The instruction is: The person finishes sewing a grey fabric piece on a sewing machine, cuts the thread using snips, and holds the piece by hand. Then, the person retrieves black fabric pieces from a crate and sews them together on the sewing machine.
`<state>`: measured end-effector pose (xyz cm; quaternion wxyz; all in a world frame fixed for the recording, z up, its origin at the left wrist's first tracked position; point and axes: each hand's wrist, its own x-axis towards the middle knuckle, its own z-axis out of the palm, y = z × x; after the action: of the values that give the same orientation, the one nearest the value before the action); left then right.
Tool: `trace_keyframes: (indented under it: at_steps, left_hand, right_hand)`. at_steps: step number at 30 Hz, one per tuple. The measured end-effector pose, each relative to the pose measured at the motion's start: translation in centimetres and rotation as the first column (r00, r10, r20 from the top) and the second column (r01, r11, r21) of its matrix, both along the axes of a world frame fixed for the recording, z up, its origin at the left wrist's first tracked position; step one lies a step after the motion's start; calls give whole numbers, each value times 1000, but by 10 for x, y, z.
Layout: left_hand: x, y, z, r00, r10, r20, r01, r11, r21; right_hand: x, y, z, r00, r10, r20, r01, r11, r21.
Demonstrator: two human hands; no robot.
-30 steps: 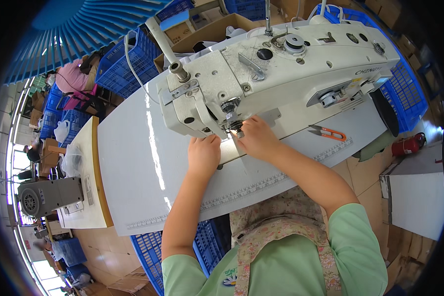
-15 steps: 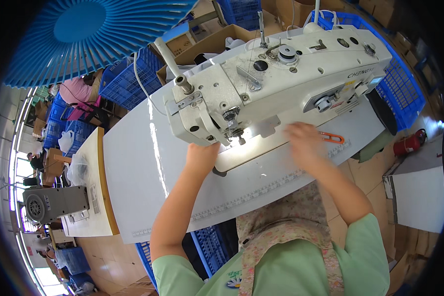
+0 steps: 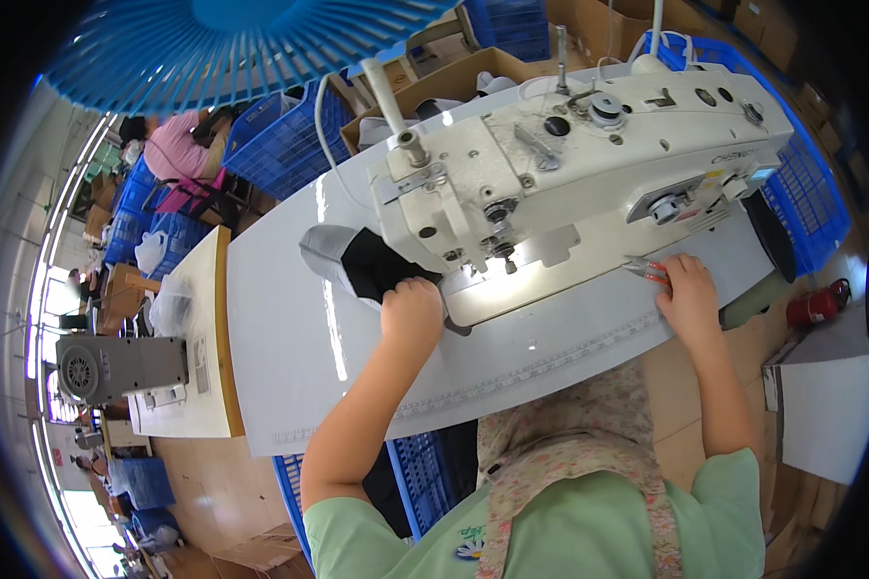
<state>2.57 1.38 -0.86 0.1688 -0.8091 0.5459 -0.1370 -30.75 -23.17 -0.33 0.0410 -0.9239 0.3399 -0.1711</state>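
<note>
My left hand (image 3: 413, 314) is closed on the edge of a black and grey fabric piece (image 3: 365, 262), just left of the sewing machine's needle area. The piece opens like a pouch, with dark lining and a light grey outside. Over the right part of the table, my right hand (image 3: 688, 289) grips orange-handled thread snips (image 3: 653, 272), their metal tips pointing left toward the machine. The white sewing machine (image 3: 589, 154) stands across the table, its lamp lighting the needle plate.
A printed measuring strip (image 3: 512, 372) runs along the front of the white tabletop (image 3: 280, 338). Overhead at upper left is a blue slatted fan-like disc (image 3: 251, 58). Blue crates (image 3: 285, 145) stand beyond the table. At right is a red fire extinguisher (image 3: 811, 307).
The fabric piece has come into view left of the machine in my left hand. My right hand has moved right and picked up the snips from the table. The view has shifted slightly.
</note>
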Motion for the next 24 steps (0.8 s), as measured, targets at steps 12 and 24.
trace_keyframes:
  at_steps: [12, 24]
  left_hand:
    - [-5, 26, 3, 986, 147, -73, -154, 984, -92]
    - [-4, 25, -12, 991, 116, -72, -135, 910, -391]
  right_hand:
    - [106, 83, 10, 881, 252, 401, -437, 758, 484]
    - [198, 123, 4, 871, 447, 202, -476, 870, 128]
